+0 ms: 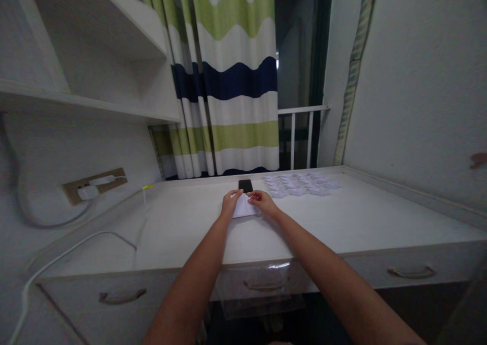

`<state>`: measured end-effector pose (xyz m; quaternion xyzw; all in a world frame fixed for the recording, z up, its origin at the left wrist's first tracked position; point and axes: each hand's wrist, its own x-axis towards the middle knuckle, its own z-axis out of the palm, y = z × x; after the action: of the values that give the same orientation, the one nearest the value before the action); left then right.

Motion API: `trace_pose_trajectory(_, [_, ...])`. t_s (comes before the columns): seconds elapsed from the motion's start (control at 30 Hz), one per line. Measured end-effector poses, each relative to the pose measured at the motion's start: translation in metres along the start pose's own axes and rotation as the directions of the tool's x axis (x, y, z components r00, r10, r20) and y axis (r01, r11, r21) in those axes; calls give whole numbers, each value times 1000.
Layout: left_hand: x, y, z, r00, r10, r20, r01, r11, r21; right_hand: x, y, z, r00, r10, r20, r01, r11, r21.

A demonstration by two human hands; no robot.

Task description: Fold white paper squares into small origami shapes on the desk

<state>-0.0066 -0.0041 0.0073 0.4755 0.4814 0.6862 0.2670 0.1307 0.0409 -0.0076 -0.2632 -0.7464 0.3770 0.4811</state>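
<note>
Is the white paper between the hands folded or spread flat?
Folded: the paper shows angled layers under the left hand and right hand.

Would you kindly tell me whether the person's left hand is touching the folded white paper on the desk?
Touching. The head view shows the left hand lying against the upper left edge of the folded white paper, with no gap visible.

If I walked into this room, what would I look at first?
You'd probably see the big curtain first, with its wavy green, white and dark blue stripes, hanging behind the far end of the white desk. On the desk, a left hand and a right hand touch a folded white paper, just in front of a black phone. To the phone's right lie rows of small folded paper pieces.
</note>
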Motion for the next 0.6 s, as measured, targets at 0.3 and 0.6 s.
trace_pose_trajectory(0.3, [-5, -9, 5, 958, -172, 229, 178, 984, -8, 2, -1, -7, 988, -37, -148, 37, 999, -3])
trace_pose_trajectory(0.6, [-9, 2, 3, 971, -120, 208, 91, 985, 144, 0, -3, -5, 994, -41, -103, 44, 999, 25])
